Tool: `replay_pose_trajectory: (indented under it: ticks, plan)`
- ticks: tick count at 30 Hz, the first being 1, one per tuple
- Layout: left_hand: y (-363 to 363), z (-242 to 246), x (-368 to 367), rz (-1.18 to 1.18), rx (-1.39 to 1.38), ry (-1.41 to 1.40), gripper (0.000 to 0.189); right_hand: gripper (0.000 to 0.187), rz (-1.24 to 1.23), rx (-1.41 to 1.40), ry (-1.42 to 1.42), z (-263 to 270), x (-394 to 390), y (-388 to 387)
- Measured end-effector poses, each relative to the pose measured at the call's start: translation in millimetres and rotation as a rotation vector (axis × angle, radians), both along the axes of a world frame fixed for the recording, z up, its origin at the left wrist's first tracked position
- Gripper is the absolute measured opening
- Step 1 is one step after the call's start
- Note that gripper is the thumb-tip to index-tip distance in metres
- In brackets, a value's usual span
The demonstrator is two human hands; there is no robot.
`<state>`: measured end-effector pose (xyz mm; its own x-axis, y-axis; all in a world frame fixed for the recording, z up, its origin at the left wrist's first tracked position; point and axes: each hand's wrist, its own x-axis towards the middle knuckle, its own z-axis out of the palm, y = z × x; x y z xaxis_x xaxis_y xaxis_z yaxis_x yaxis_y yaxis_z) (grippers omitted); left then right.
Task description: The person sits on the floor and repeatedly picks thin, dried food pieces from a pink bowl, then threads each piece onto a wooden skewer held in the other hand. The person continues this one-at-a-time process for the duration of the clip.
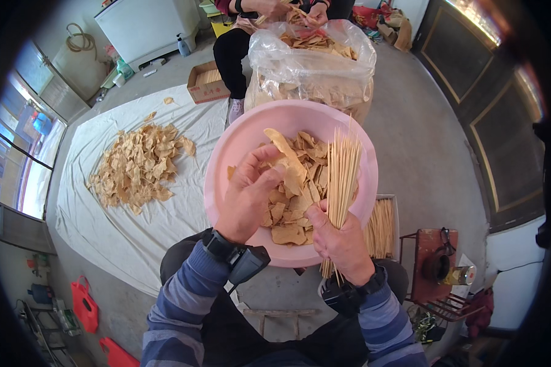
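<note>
A pink plastic basin (pixel 225 133) rests at my lap, with many dry tan sheet pieces (pixel 289 233) inside. Over it, my left hand (pixel 252 188) pinches a long curled tan sheet (pixel 290 158) between thumb and fingers. My right hand (pixel 342 243) grips a thick bundle of thin wooden sticks (pixel 343 179), their points upward. Near my right thumb, one more tan piece (pixel 308 195) reaches up toward the curled sheet; whether a stick runs into it I cannot tell.
A clear plastic bag (pixel 303 69) of similar pieces stands beyond the basin, where a co-worker's hands (pixel 316 14) work. On a white sheet (pixel 119 247) lies a heap of skewered pieces (pixel 135 165). Stick boxes (pixel 210 94) (pixel 380 227) and a small red table (pixel 441 280) stand nearby.
</note>
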<state>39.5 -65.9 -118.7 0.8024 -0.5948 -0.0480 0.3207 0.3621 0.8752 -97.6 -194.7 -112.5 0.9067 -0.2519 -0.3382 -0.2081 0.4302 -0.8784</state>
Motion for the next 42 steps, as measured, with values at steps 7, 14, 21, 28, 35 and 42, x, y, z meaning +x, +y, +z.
replay_pose_trajectory:
  ticks: [7, 14, 21, 28, 35, 42]
  plan:
    - [10, -1, 21, 0.104, -0.109, -0.071, 0.029, 0.022, 0.082, 0.011, 0.05, 2, -2, 5]
    - [26, 1, 34, 0.062, -0.112, -0.037, 0.017, 0.02, 0.05, -0.014, 0.035, -1, -1, 8]
    - [23, 10, 26, 0.149, 0.091, -0.359, 0.019, 0.016, -0.01, -0.043, 0.035, -6, 2, 15]
    - [28, 15, 24, 0.046, 0.222, -0.578, 0.019, 0.015, -0.036, -0.029, 0.048, -6, 3, 15]
    - [22, 16, 14, 0.002, 0.359, -0.663, 0.013, 0.016, -0.087, -0.097, 0.046, -14, 4, 15]
    - [11, 15, -8, -0.06, 0.408, -0.857, 0.017, 0.018, -0.118, -0.11, 0.056, -15, 6, 15]
